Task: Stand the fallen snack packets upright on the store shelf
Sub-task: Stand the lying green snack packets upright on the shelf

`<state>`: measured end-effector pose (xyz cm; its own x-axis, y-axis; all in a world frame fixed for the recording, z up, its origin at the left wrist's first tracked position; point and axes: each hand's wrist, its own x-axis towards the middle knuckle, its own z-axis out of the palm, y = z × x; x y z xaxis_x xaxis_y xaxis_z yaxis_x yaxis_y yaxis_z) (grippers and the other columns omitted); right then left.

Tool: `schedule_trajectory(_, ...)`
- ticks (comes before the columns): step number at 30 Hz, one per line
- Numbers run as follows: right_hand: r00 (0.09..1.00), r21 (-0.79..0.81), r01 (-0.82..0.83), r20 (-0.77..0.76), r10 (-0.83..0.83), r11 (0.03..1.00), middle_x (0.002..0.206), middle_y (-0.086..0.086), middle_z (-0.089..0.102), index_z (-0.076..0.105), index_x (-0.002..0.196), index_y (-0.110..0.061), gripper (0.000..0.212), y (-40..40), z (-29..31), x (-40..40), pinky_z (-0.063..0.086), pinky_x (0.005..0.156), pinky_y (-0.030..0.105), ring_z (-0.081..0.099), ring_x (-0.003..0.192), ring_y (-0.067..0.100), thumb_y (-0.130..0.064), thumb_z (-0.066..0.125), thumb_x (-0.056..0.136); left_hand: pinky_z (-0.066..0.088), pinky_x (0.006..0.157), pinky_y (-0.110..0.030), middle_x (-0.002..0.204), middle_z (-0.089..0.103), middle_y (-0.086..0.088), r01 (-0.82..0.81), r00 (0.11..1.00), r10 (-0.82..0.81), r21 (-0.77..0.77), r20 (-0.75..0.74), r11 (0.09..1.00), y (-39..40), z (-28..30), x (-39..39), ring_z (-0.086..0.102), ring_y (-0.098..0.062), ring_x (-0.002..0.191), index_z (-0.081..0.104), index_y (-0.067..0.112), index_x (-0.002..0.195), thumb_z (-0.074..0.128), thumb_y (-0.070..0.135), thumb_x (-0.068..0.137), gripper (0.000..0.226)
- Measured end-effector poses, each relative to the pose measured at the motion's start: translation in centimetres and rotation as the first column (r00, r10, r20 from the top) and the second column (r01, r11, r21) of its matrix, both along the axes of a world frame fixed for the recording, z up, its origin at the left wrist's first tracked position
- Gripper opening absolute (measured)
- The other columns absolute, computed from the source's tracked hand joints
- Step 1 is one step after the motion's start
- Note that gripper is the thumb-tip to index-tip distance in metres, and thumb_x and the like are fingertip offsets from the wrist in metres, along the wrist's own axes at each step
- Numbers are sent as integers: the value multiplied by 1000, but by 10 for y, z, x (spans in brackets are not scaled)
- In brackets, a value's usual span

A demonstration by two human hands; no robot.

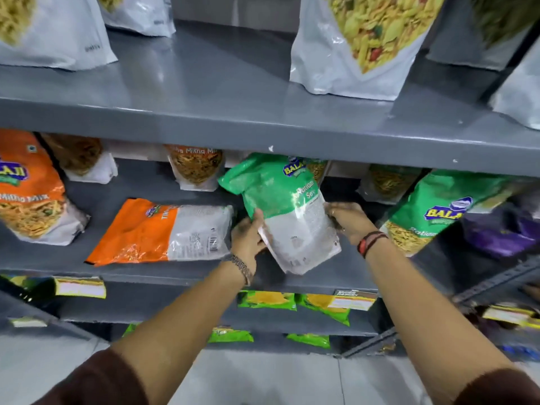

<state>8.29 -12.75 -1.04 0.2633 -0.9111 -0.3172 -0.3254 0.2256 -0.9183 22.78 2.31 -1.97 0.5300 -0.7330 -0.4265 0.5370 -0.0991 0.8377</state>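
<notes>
A green and white snack packet (285,206) is tilted up over the middle shelf (204,273), its back side facing me and its top leaning left under the shelf above. My left hand (248,233) grips its lower left edge and my right hand (347,219) holds its right edge. To the left, an orange and white packet (163,232) lies flat on the same shelf. At the right another green packet (438,209) leans upright, and an orange packet (29,194) stands at the far left.
Smaller white packets (195,168) stand along the back of the middle shelf. A purple packet (502,232) sits at the far right. The upper shelf (222,83) carries large white packets (359,45). Green packets (266,299) and price labels fill the lower shelves.
</notes>
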Motion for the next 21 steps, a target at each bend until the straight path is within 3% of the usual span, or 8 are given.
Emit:
schedule_trajectory(4, 999, -184, 47, 24, -44, 982, 57, -5, 59, 62, 69, -13, 37, 9, 2, 1, 43, 54, 11, 52, 44, -5, 16, 44, 82, 50, 65, -25, 70, 64, 6, -58, 988, 69, -80, 140, 995, -15, 23, 17, 57, -14, 74, 60, 17, 78, 51, 27, 93, 20)
schedule_trajectory(7, 998, -278, 34, -45, -49, 960, 69, 7, 62, 60, 64, -23, 35, 7, -15, 4, 52, 72, 24, 57, 62, 3, 5, 52, 81, 46, 89, -34, 67, 61, 14, -109, 975, 123, -82, 184, 991, -22, 26, 22, 54, -13, 86, 62, -10, 108, 53, 17, 92, 32)
schedule_trajectory(11, 983, -294, 13, -173, -67, 956, 70, 1, 64, 56, 53, -29, 39, 6, -50, 1, 54, 86, 50, 56, 75, 18, 2, 55, 78, 42, 72, -10, 80, 51, 5, -79, 937, 80, -16, 340, 997, -17, 17, 17, 50, 10, 74, 61, -7, 110, 48, 13, 94, 28)
schedule_trajectory(14, 997, -241, 50, -52, -64, 969, 70, 0, 63, 59, 57, -27, 37, 13, -50, -2, 53, 88, 55, 57, 76, 20, -2, 53, 83, 38, 68, 1, 94, 45, 2, -71, 894, 47, 37, 445, 997, -10, 18, 14, 44, -6, 91, 59, -1, 113, 44, 15, 96, 28)
schedule_trajectory(16, 998, -197, 60, 40, -53, 979, 75, 3, 64, 62, 66, -23, 31, 19, -40, -4, 55, 87, 48, 59, 78, 21, -11, 48, 91, 40, 79, -17, 94, 47, 8, -51, 900, -14, 137, 435, 989, -7, 13, 10, 49, -13, 95, 60, 10, 102, 45, 22, 96, 20)
schedule_trajectory(18, 990, -117, 70, 131, -54, 991, 76, 3, 64, 63, 82, -12, 28, 27, -28, -7, 58, 73, 27, 62, 73, 17, -23, 42, 96, 41, 83, -27, 109, 62, -10, -58, 927, -60, 300, 369, 952, -5, -3, 6, 56, -26, 108, 59, 11, 102, 47, 32, 93, 25)
schedule_trajectory(19, 985, -86, 69, 162, -55, 994, 75, 3, 64, 62, 89, -7, 31, 30, -23, -8, 56, 65, 18, 62, 71, 15, -26, 39, 97, 39, 88, -28, 126, 57, -22, -20, 952, -91, 355, 292, 935, -2, -8, 1, 56, -31, 112, 56, 10, 109, 47, 37, 91, 33)
schedule_trajectory(21, 985, -62, 60, 166, -49, 996, 74, 3, 64, 61, 91, -4, 37, 35, -16, -13, 54, 58, 13, 62, 70, 15, -31, 38, 97, 35, 100, -35, 131, 50, -11, 110, 984, -155, 381, 91, 918, -1, -12, -12, 52, -28, 115, 44, 8, 133, 43, 43, 92, 54)
